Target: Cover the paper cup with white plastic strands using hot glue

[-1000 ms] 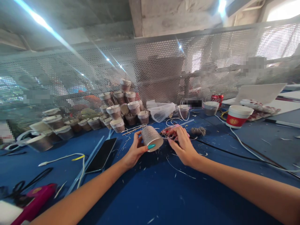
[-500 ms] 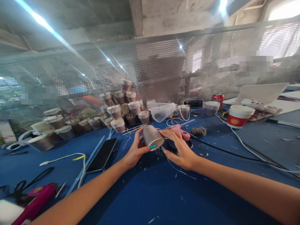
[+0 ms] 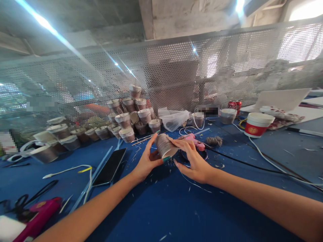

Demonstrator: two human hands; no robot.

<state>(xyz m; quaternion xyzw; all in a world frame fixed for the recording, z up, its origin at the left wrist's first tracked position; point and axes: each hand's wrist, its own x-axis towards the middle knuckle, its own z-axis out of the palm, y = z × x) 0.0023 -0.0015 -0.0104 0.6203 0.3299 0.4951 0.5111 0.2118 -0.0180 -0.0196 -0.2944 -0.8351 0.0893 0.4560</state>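
Observation:
A paper cup wrapped in grey yarn lies tipped on its side above the blue tabletop, its pale open mouth toward me. My left hand grips it from the left, with the thumb by the lower rim and a finger on top. On the right, my right hand rests its fingertips along the cup's side, the thumb held apart below. Behind that hand is a pink glue gun, partly covered. Close by sits a ball of grey yarn.
Wrapped cups are stacked in a pyramid at the back. A black phone lies left of my hands, with a magenta glue gun at the near left. White cups with a red band stand at right. Cables cross the table.
The cup has turned in my left hand, its mouth now angled more downward and right. My left fingers have shifted around it; the right hand stays nearly in place.

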